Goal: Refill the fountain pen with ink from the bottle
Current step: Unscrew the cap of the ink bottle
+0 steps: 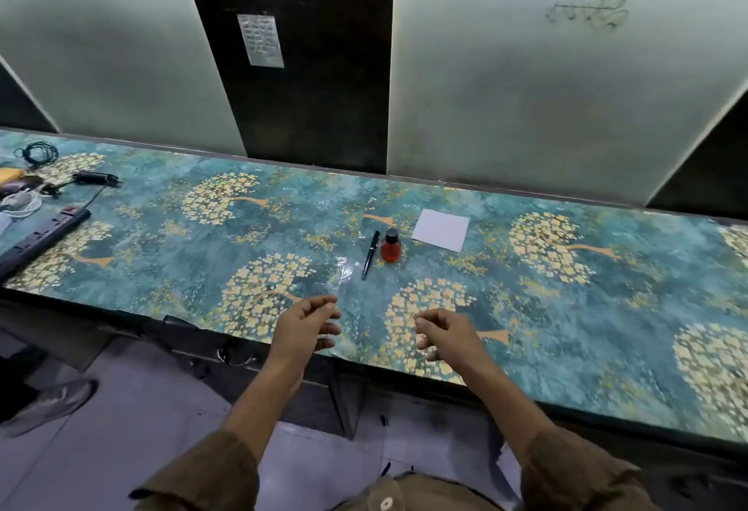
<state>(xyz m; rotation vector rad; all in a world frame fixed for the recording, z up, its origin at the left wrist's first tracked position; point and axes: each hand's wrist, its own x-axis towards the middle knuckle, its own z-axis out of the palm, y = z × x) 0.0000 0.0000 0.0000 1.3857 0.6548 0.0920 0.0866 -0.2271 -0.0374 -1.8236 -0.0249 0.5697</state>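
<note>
Nothing hid the capped pen (370,254) or ink bottle (391,245). Left hand (303,326) and right hand (447,334) hovered near the table (566,308) edge, fingers loosely curled, empty.

Dim, soft (edges bowed), top glare

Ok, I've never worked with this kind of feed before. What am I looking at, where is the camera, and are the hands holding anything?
There is no machine here: a person works with bare hands, and the single camera sits on their head, looking forward and down. The left hand and right hand hover over the near edge of the patterned table, loosely curled and empty. Farther back lie a black fountain pen, capped, a closed bottle of red ink right of it, and a white paper square. A power strip lies at far left.
</note>
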